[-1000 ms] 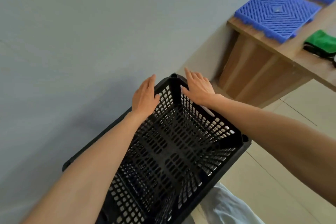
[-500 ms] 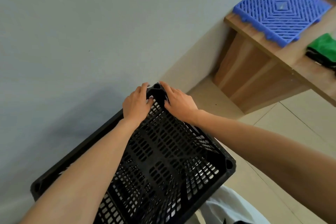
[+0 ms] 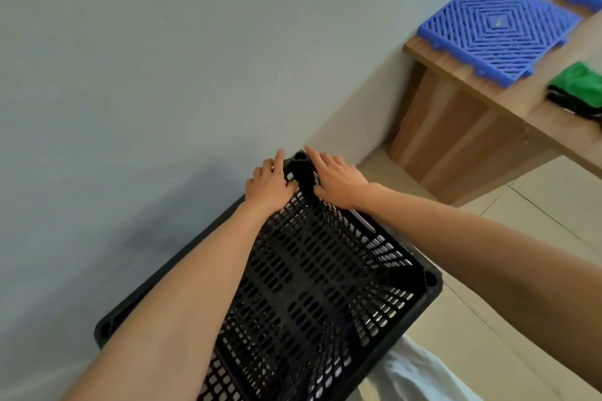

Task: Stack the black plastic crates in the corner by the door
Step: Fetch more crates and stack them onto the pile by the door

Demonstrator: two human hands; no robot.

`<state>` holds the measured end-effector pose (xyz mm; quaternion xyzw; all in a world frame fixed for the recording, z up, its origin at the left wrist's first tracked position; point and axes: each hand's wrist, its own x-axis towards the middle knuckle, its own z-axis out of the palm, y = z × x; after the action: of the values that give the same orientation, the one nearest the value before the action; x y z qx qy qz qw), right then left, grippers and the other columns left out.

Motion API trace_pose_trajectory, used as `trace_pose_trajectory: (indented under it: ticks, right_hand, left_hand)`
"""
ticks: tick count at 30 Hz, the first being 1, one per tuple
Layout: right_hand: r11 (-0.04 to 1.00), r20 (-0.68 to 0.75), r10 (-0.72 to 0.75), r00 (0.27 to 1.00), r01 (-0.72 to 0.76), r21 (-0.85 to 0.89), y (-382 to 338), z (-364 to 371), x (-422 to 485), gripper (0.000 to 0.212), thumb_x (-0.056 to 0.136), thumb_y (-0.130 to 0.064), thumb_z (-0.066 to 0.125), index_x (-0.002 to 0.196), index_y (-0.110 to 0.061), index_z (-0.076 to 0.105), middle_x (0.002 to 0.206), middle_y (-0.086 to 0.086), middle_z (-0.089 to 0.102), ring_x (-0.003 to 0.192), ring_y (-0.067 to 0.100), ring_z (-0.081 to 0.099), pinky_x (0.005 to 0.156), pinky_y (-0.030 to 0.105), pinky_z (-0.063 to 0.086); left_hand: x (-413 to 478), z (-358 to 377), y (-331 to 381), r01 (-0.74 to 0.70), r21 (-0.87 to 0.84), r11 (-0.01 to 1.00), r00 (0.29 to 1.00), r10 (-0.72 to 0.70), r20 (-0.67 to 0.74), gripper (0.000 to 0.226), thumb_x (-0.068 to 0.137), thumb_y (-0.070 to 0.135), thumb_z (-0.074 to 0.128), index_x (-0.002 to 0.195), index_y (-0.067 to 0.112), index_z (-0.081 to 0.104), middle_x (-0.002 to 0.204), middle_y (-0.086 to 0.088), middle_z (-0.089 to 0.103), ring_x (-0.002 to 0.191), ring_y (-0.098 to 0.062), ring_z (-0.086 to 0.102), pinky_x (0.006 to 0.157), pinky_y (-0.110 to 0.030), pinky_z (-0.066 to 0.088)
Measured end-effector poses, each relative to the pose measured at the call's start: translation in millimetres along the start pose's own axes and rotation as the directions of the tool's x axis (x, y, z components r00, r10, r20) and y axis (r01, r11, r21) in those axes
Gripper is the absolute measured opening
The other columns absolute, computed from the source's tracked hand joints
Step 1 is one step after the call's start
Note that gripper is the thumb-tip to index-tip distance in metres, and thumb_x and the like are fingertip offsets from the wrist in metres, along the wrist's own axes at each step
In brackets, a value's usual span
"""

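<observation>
A black plastic crate (image 3: 312,277) with slotted walls sits below me against the grey wall, its far corner pointing away. My left hand (image 3: 268,185) lies on the rim left of that far corner, fingers over the edge. My right hand (image 3: 335,177) rests on the rim right of the same corner, fingers spread flat. Both forearms reach across the open top. Whatever lies beneath the crate is hidden.
The grey wall (image 3: 163,75) runs along the left. A wooden table (image 3: 482,127) stands at the right, carrying blue grid tiles (image 3: 498,26) and a green item (image 3: 580,88). Beige floor tiles (image 3: 537,205) lie at the right. White cloth (image 3: 413,374) shows below the crate.
The crate has sunk lower and away from me. Both hands went from open above its far corner to resting on the rim there.
</observation>
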<state>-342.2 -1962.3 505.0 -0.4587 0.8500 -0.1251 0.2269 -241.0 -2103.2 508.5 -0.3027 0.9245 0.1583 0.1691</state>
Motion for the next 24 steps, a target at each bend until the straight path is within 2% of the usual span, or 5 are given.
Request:
trace_pose_trajectory:
  ticks: [3,9,12,16,24]
  right_hand:
    - [0.988,0.009,0.042,0.999,-0.040,-0.147,-7,-7,-15,0.089,0.091,-0.025,0.051,0.153,-0.024,-0.013,0.160,0.007,0.017,0.143,0.030,0.024,0.114,0.047,0.027]
    - [0.964,-0.092,0.070,0.993,-0.091,-0.249,-39,11,-80,0.075,0.095,-0.026,0.045,0.155,-0.013,0.002,0.162,0.004,0.007,0.148,0.025,0.011,0.119,0.041,0.019]
    - [0.952,-0.102,0.105,0.989,-0.130,-0.277,-38,9,-116,0.070,0.096,-0.026,0.045,0.154,-0.010,0.010,0.161,0.006,0.013,0.148,0.024,0.011,0.119,0.043,0.017]
    - [0.939,-0.159,0.150,0.976,-0.191,-0.286,-27,1,-170,0.058,0.095,-0.026,0.044,0.149,-0.014,0.025,0.154,0.005,0.030,0.141,0.026,0.028,0.113,0.043,0.028]
    - [0.904,-0.254,0.353,0.900,-0.399,-0.155,7,1,-301,0.045,0.096,-0.030,0.045,0.139,-0.018,0.042,0.139,0.004,0.047,0.128,0.025,0.045,0.103,0.040,0.041]
  left_hand:
    - [-26,4,5,-0.035,0.008,0.999,0.998,0.035,-0.043,0.081,0.097,0.045,0.046,0.154,0.025,-0.007,0.162,-0.010,0.008,0.147,-0.035,0.015,0.114,-0.053,0.022]
    - [-84,10,-8,-0.184,0.062,0.981,0.981,0.187,-0.048,0.082,0.097,0.033,0.050,0.155,0.027,-0.008,0.164,-0.002,-0.007,0.150,-0.030,-0.005,0.120,-0.050,0.008]
    - [-104,5,-8,-0.273,0.088,0.958,0.959,0.278,-0.052,0.078,0.096,0.032,0.055,0.156,0.022,0.006,0.163,-0.003,0.009,0.150,-0.026,0.007,0.121,-0.047,0.016]
    - [-130,-2,18,-0.405,0.097,0.909,0.902,0.415,-0.122,0.067,0.094,0.030,0.059,0.151,0.019,0.028,0.156,-0.003,0.033,0.144,-0.021,0.029,0.117,-0.040,0.029]
    - [-174,6,128,-0.656,0.207,0.725,0.729,0.680,-0.073,0.048,0.093,0.027,0.061,0.138,0.019,0.049,0.139,-0.001,0.052,0.127,-0.023,0.050,0.101,-0.039,0.045]
